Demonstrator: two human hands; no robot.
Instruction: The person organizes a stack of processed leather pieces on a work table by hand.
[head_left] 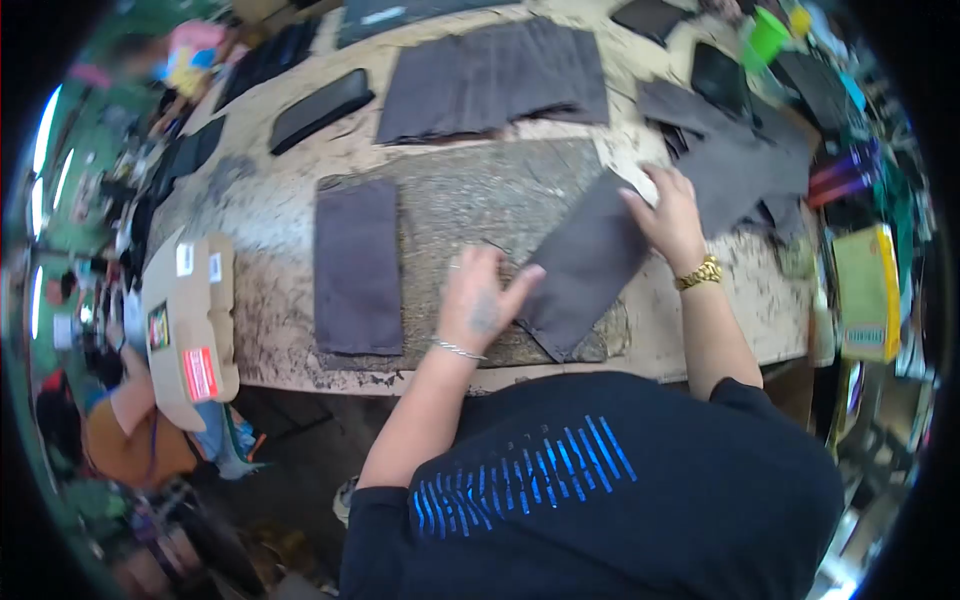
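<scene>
L hand (475,303): spreading thumb & fingers, thumb overlapping the L edge of the slanted cloth (588,262)
R hand (668,215): laying thumb by the cloth's top corner, fingers reaching past its edge, can't tell if they're pinching
Slanted cloth: lying btwn both hands, mostly on the rough mat (470,190)
2nd cloth (358,268): lying straight along the mat's L side, apart from L hand
Cloth pile (495,80): sitting just beyond the mat on the table (275,310)
Cardboard (190,320): resting at table's L end, red label (200,374) showing
</scene>
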